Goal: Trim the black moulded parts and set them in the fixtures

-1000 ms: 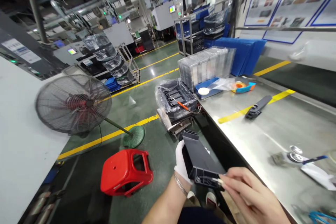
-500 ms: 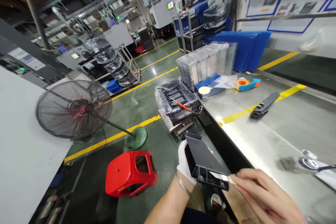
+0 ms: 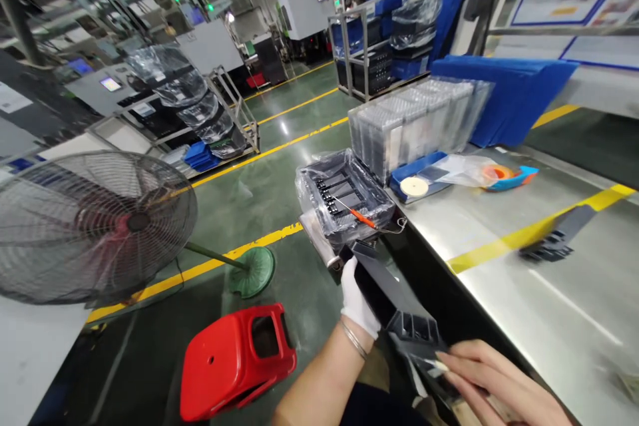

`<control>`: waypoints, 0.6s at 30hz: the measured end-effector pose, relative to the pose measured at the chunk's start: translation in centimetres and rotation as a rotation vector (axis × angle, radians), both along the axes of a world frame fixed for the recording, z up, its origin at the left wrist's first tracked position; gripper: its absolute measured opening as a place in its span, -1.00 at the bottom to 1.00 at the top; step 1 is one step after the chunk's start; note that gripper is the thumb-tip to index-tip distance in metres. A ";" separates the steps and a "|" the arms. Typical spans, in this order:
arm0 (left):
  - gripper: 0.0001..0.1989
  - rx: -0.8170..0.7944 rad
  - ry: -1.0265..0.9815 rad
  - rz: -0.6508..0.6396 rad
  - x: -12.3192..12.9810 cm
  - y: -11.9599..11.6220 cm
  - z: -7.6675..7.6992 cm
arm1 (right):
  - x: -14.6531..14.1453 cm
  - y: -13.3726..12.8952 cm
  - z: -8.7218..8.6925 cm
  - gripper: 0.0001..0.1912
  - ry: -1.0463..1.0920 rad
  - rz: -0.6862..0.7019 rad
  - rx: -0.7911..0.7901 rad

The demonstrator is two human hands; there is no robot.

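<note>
Two hands share one piece: the white-gloved left hand (image 3: 359, 303) clasps a long, black, plastic-looking part (image 3: 397, 286) by its side, and the bare right hand (image 3: 492, 373) pinches a small pale tip (image 3: 438, 365) at its near end (too blurred to identify). The part should be light, stiff, slightly slick; its long walls look safest to hold. It hangs beside the silvery metal workbench (image 3: 564, 319).

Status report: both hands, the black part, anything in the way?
Left hand gloved, gripping black part. Right hand bare, pinching a small pale item at the part's near end. Nearest possible obstacle: metal bench, right side.
</note>
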State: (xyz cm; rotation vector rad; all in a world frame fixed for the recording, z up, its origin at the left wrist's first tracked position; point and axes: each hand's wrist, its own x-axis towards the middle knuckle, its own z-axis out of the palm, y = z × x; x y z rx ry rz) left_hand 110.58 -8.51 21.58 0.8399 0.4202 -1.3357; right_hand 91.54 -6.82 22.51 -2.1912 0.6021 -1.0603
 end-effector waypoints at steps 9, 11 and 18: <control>-0.59 -0.054 0.006 -0.076 4.7 -3.2 -0.5 | 3.9 -4.0 1.7 -0.77 0.210 -0.154 -0.342; -0.58 -0.083 0.020 -0.054 5.2 -3.6 -1.0 | 4.7 -4.3 1.4 -0.76 0.239 -0.154 -0.360; -0.73 0.057 0.008 0.087 7.4 -4.9 -1.1 | 7.3 -5.1 1.6 -0.79 0.293 -0.283 -0.367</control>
